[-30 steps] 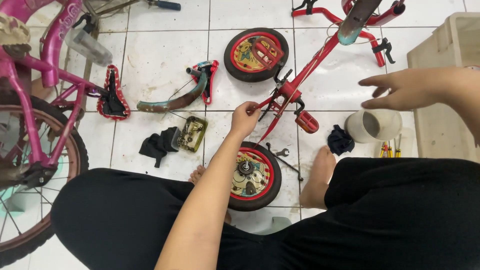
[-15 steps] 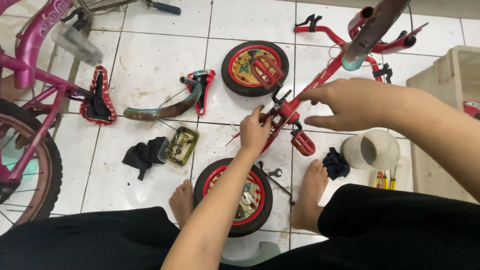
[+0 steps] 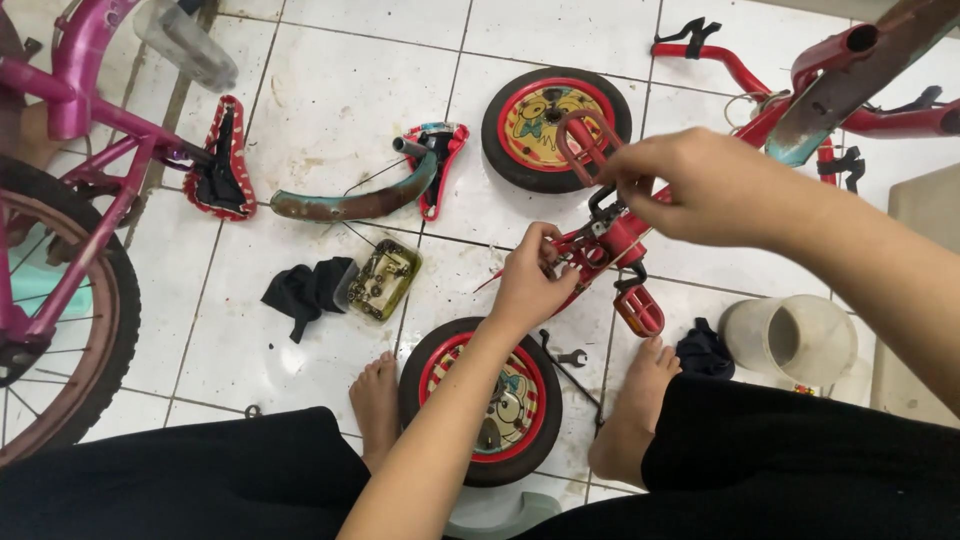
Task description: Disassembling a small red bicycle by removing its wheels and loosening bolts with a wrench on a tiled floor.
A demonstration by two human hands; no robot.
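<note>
Gripping red crank [image 3: 610, 240], both hands

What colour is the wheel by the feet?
The wheel is black with a red rim, in the head view.

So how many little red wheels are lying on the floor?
2. One little red wheel lies above the hands, near the red frame; the other wheel lies between the person's feet. More may be hidden outside the view.

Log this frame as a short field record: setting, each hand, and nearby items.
Setting: white tiled floor, person seated barefoot
Left hand: gripping the crank area of the red bike frame
Right hand: on the upper red pedal
Wheels: one beyond the hands, one between the feet
Nearby: small wrench, tray of small parts, black cloth, pink bicycle
</note>
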